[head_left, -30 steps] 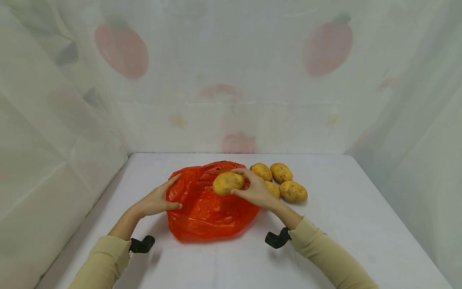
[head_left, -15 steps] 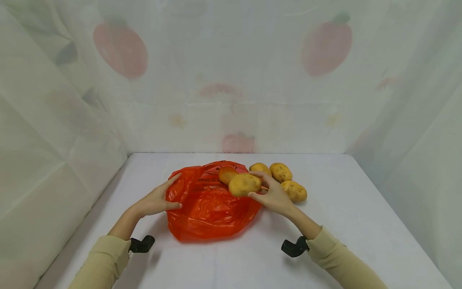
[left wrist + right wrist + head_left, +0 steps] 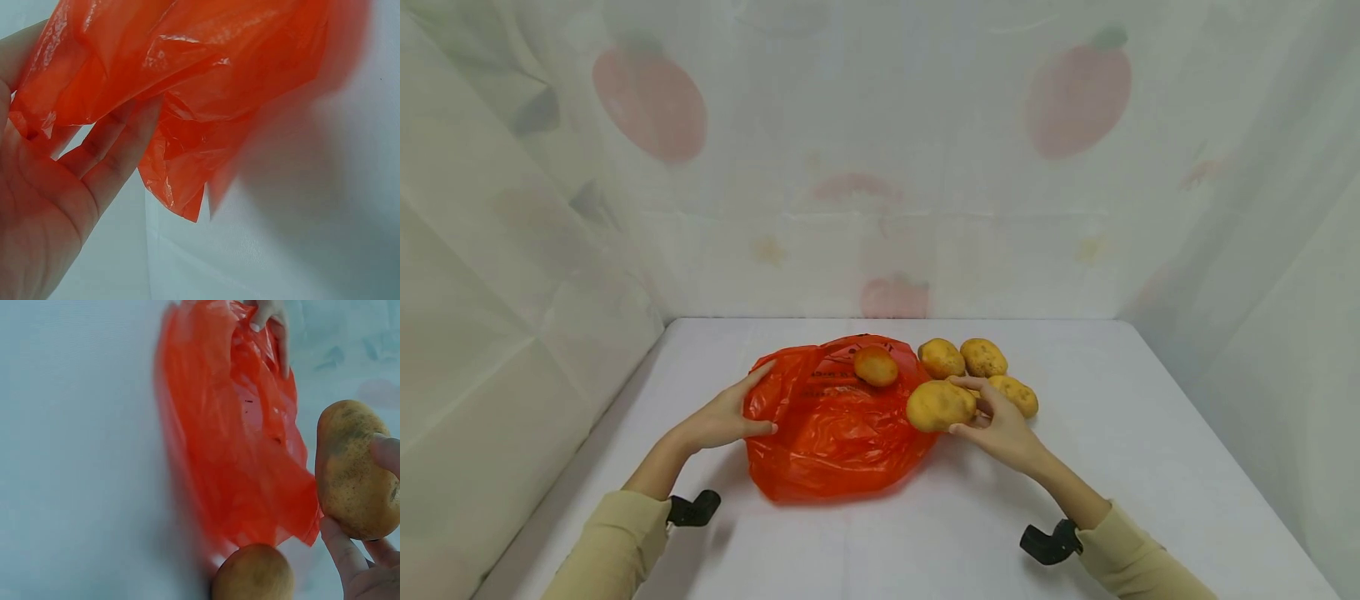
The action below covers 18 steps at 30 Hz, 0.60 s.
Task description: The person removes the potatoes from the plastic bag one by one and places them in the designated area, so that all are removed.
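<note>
A red plastic bag [image 3: 842, 454] lies on the table with its mouth spread. My left hand [image 3: 722, 418] holds the bag's left side, the thumb in front and the fingers behind the film, as the left wrist view also shows. My right hand [image 3: 1003, 429] grips a yellow potato [image 3: 940, 406] between thumb and fingers, at the bag's right edge. In the right wrist view this potato [image 3: 353, 469] is held off the table. Another potato [image 3: 876, 367], tinted orange, sits within the bag's mouth. My right hand and its potato partly block the view behind them.
Beyond my right hand lie a potato [image 3: 942, 358] close to the bag, a second potato [image 3: 984, 357] beside it, and a third potato [image 3: 1015, 396] nearer. A white cloth covers the table [image 3: 1150, 467]. Pale curtains [image 3: 880, 167] stand at the back and both sides.
My right hand has moved right and toward me, carrying its potato from over the bag to the bag's right edge. The orange-tinted potato has come into full view. My left hand stays put.
</note>
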Motion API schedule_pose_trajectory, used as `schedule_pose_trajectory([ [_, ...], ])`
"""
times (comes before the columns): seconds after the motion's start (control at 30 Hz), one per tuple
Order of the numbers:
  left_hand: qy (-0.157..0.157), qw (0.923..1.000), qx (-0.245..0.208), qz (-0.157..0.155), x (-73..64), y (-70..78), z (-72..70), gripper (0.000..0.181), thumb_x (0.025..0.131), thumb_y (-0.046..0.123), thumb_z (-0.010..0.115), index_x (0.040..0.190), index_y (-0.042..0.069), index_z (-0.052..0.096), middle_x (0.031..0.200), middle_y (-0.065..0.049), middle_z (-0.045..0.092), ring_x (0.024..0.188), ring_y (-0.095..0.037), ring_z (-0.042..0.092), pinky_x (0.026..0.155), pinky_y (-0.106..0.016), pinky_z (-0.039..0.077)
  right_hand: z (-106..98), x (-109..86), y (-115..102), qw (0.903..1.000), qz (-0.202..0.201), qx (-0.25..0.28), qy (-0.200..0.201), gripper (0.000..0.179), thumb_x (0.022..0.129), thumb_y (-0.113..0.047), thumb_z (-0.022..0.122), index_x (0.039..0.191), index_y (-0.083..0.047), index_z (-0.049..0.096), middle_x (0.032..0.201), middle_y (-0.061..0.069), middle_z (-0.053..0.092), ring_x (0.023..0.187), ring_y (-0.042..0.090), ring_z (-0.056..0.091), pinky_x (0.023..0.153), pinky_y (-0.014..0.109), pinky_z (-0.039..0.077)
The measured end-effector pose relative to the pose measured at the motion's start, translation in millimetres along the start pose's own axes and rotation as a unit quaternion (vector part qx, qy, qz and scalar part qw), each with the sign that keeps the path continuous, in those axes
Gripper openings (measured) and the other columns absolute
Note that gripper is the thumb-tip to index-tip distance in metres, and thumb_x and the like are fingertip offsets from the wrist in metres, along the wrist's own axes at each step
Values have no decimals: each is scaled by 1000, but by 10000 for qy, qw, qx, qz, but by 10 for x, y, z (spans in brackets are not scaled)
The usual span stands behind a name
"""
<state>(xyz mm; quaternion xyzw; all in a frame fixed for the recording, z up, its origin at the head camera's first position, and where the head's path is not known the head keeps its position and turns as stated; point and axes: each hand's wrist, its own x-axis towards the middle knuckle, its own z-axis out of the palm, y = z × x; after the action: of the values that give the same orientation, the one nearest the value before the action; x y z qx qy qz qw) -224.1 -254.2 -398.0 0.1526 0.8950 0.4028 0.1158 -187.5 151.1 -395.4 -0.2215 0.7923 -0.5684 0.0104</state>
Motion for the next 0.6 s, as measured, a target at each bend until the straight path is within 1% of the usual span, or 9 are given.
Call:
schedule_pose_trajectory([
  [0.17,-47,10000,-21,-43,-78,202,-18,88,73,16,69,140,16,12,134,-17,29,113,-34,40,86,-45,43,-71,-94,74,9992,-256,201,-229,58,75,-3,65,125,-2,36,132,13,36,114,35,41,83,31,46],
  [0.27,-63,10000,69,-21,-108,281,-29,88,73,18,69,140,14,13,135,-17,29,114,-34,39,87,-44,42,-110,-133,134,9982,-358,295,-390,59,76,-2,64,126,1,34,133,17,33,115,38,39,83,30,46],
  [0.4,-88,9999,69,47,-111,298,-33,88,73,20,70,140,14,13,135,-17,29,114,-33,39,87,-44,42,-151,-172,269,9973,-290,441,-509,59,76,-4,64,127,-4,34,134,15,32,117,38,36,82,30,47],
  [0.53,-116,9999,-55,72,-96,266,-28,88,74,16,69,140,15,12,134,-17,30,113,-33,40,85,-43,44,-170,-217,460,9976,18,418,-550,59,76,-11,66,127,-14,36,135,8,31,120,35,34,83,26,46],
  [0.6,-121,9999,-102,64,-90,253,-23,87,74,14,69,140,15,12,134,-17,30,112,-33,41,85,-42,44,-170,-251,535,9974,209,403,-568,59,76,-15,67,127,-17,36,135,5,29,121,35,33,83,25,45],
])
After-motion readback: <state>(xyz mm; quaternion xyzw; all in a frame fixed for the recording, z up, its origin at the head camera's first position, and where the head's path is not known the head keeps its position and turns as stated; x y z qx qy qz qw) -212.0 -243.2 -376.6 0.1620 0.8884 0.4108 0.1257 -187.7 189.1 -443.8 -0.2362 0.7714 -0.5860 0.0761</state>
